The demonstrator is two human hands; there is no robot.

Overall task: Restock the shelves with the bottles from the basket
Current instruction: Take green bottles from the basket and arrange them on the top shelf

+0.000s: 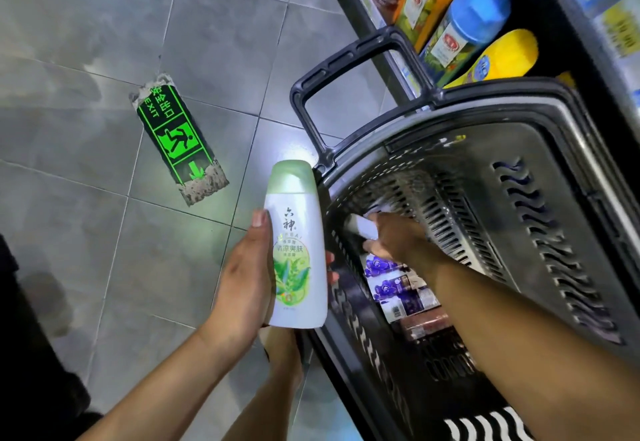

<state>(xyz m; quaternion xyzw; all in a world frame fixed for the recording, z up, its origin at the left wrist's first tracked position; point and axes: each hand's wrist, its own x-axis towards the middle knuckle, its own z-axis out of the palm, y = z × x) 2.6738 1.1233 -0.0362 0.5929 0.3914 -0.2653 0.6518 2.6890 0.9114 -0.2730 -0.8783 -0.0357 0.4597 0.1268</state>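
Observation:
My left hand (244,281) grips a white bottle with a pale green cap (297,243), held upright just left of the dark plastic basket (540,233). My right hand (398,238) reaches down inside the basket and its fingers close around a white bottle (363,227) lying there. Under my right forearm lie bottles with purple labels (398,288) and a reddish pack (426,326) on the basket's floor. The shelf (363,18) stands at the upper right, with orange, blue-capped (467,25) and yellow (502,56) bottles on it.
The basket's black handle (346,73) stands up toward the shelf edge. A green exit sticker (176,136) lies on the grey tiled floor to the left. My foot shows below the held bottle, beside the basket.

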